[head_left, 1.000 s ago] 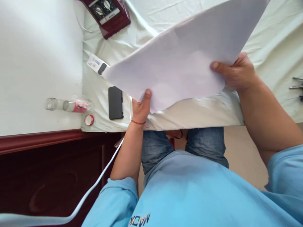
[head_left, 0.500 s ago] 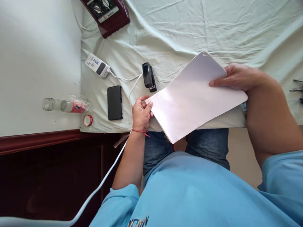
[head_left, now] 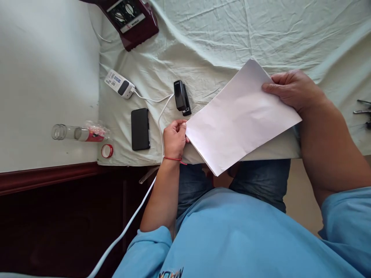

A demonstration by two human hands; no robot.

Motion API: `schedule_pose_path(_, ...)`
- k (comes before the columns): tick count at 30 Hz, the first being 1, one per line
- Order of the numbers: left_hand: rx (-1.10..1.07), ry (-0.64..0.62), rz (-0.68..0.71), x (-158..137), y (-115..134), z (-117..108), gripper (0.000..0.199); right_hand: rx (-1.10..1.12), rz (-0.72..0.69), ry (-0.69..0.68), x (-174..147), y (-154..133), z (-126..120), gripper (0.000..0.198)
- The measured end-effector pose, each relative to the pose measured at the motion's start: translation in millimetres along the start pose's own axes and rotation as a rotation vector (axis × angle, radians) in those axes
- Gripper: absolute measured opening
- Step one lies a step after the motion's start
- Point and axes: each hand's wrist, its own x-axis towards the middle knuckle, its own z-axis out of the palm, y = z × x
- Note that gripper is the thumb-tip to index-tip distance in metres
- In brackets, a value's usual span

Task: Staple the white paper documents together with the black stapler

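A small stack of white paper sheets [head_left: 237, 119] is held at a slant over the table's near edge. My left hand [head_left: 174, 138], with a red string at its wrist, pinches the stack at its left corner. On the right short side, my right hand [head_left: 292, 88] grips the sheets, thumb on top and the other fingers mostly hidden beneath. A black stapler [head_left: 181, 97] lies on the cloth just beyond my left hand, apart from the paper.
On the left are a black phone [head_left: 140, 129], a white power bank [head_left: 119, 83] with a white cable, a glass bottle [head_left: 78, 132] and a red-and-white ring [head_left: 107, 150]. A dark red appliance [head_left: 133, 25] stands at the back. Metal tools [head_left: 362, 111] lie far right.
My right hand's thumb has shifted outward toward the paper's edge. The sheets at the far corner now sit more even, and my left hand has moved slightly right.
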Motion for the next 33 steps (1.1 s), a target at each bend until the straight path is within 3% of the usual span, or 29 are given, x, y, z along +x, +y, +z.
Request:
schedule_pose_path(3,0.05,0.051,0.046,7.4,7.1,2.4,0.005,-0.019,0.134,0.002,-1.9,-5.2,1.0,0.009)
schedule_pose_path(10,0.102,0.135,0.08,25.3,9.6,8.0,0.014,0.036,0.112,0.03,7.8,9.6,-7.1,0.017)
schedule_pose_path(14,0.068,0.179,0.033,23.4,17.8,13.6,0.015,0.057,0.112,0.099,4.6,4.9,-2.7,0.012)
schedule_pose_path(22,-0.054,0.157,-0.126,12.1,43.5,19.4,0.019,-0.028,0.153,0.198,-2.9,-6.4,8.3,0.019)
schedule_pose_path(33,-0.058,0.129,-0.15,16.1,39.4,16.6,0.02,-0.038,0.333,0.14,-10.7,-30.8,10.5,0.014)
